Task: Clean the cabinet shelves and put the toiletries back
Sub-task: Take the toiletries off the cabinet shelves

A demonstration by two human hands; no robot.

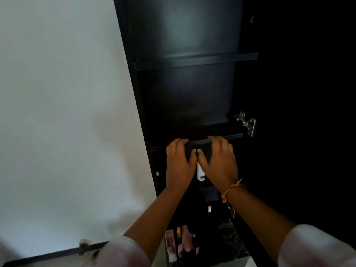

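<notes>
While both thumbs meet in front, the left hand (180, 162) and right hand (219, 160) grasp a dark box (205, 148) at the front edge of the cabinet shelf (231, 136), a white bottle (201, 173) below.

I am reaching both arms up and forward, forearms bare below pale sleeves. I am holding my left hand (180, 162) and right hand (219, 160) side by side, curling the fingers over the top of a dark object (205, 151) and pressing both thumbs on its front, tips nearly touching.
</notes>
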